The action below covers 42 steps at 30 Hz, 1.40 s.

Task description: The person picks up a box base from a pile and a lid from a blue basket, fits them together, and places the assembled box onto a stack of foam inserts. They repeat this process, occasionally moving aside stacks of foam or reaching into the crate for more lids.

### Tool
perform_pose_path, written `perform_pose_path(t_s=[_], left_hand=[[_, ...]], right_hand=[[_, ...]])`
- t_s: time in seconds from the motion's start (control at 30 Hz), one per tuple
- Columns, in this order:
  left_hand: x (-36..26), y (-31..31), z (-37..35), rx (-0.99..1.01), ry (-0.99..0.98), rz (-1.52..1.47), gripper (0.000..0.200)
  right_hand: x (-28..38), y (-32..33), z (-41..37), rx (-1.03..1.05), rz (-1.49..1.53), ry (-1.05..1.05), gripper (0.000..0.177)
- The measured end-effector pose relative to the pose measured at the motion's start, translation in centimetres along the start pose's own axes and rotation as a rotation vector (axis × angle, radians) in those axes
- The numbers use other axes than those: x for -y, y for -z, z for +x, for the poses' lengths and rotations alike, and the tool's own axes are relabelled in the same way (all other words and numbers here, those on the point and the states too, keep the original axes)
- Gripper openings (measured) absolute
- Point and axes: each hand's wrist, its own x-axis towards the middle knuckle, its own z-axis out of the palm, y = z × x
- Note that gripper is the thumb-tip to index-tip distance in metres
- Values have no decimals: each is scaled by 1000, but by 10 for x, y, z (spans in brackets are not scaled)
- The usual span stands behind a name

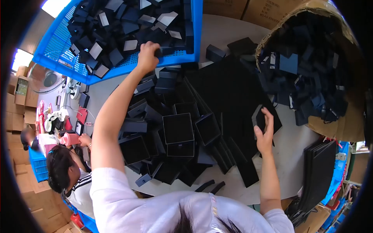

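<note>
Box (158,53), small and dark: upper middle of the frame, at the near rim of the blue crate (175,59). The left hand (148,55) had its fingers curled and was pinching the box at the fingertips. Whether the box touched the rim could not be told.

The right hand (265,131), right of centre, held a black piece (259,117) between thumb and fingers; the fingers were bent, the thumb apart from them. The piece was tilted, above the right part of the large black sheets (229,83).

The crate, upper left, held a heap of dark boxes, several showing pale faces. A pile of open boxes (178,129) lay on the grey table (287,167) at centre and left of centre, some upright, others tilted, just left of the sheets. Narrow black strips (245,171) lay below the sheets, lower centre.

A brown container (344,15) with a ragged rim stood at upper right, with dark boxes inside. A black stack (320,167) leaned at lower right.

Far left: a co-worker (62,171) was seated, near a pink cup (70,139) and a fan (46,79).
</note>
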Motion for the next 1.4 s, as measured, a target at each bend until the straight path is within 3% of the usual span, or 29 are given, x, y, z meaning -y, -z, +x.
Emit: perform_pose_path(t_s=[0.03, 0.1, 0.23, 0.33, 0.4, 0.47, 0.53, 0.6, 0.67, 0.73, 0.8, 0.87, 0.9, 1.0, 1.03, 1.07, 1.13, 1.17, 1.2, 1.27, 1.3, 1.33, 1.37, 1.4], left_hand=[[-24, 27, -11, 17, -266, -115, 34], [-87, 84, -41, 142, -545, -196, 28], [-174, 147, -96, 306, -718, -281, 33], [-206, 159, -117, 230, -738, -402, 34], [-208, 153, -126, 195, -767, -414, 37], [-221, 143, -134, 6, -619, -764, 44], [-234, 137, -143, 48, -584, -896, 65], [-250, 128, -153, 47, -580, -985, 71], [-258, 120, -156, -28, -551, -1051, 66], [-258, 110, -157, -86, -571, -922, 56], [-257, 106, -157, -233, -575, -865, 43], [-246, 90, -164, -378, -568, -880, 36], [-240, 88, -163, -462, -603, -727, 39], [-243, 83, -170, -523, -617, -639, 43], [-242, 88, -170, -448, -562, -596, 46], [-239, 93, -167, -287, -516, -654, 65], [-245, 104, -168, 14, -170, -1237, 93], [-240, 120, -168, 352, 106, -1736, 108], [-246, 128, -164, 358, 281, -1952, 111], [-252, 142, -158, 332, 515, -1894, 94], [-252, 136, -158, 290, 424, -1568, 82], [-253, 127, -159, 250, 339, -1241, 71], [-252, 119, -161, 137, 228, -1116, 51], [-252, 121, -160, 133, 231, -1116, 51]], right_hand=[[10, -2, 7, -14, 14, 2, 61], [43, -7, 20, 34, 97, 189, 62], [112, -23, 34, 189, 62, 481, 65], [147, -35, 26, 413, -17, 522, 64], [154, -42, 16, 416, -45, 586, 61], [156, -42, 11, 406, 53, 582, 55], [157, -33, 9, 500, 2, 701, 50], [156, -32, 2, 510, 11, 738, 49], [155, -33, -3, 422, 46, 712, 51], [148, -39, -12, 346, 52, 663, 51], [147, -43, -19, 180, 220, 480, 53], [151, -42, -23, 100, 410, 147, 48], [157, -45, -23, 124, 442, 81, 46], [150, -58, -23, 157, 592, -109, 43], [146, -61, -20, 167, 707, -222, 41], [143, -61, -19, 173, 707, -223, 41], [149, -60, -16, 23, 339, -88, 36], [151, -66, -13, -94, 306, -10, 33], [150, -68, -13, -94, 306, -18, 33], [146, -74, -12, -60, 230, 52, 35], [144, -80, -8, -100, 182, 198, 36], [144, -83, -8, -92, 184, 193, 36], [145, -83, -8, -50, 284, 87, 34], [151, -82, -5, -9, 381, -14, 33]])
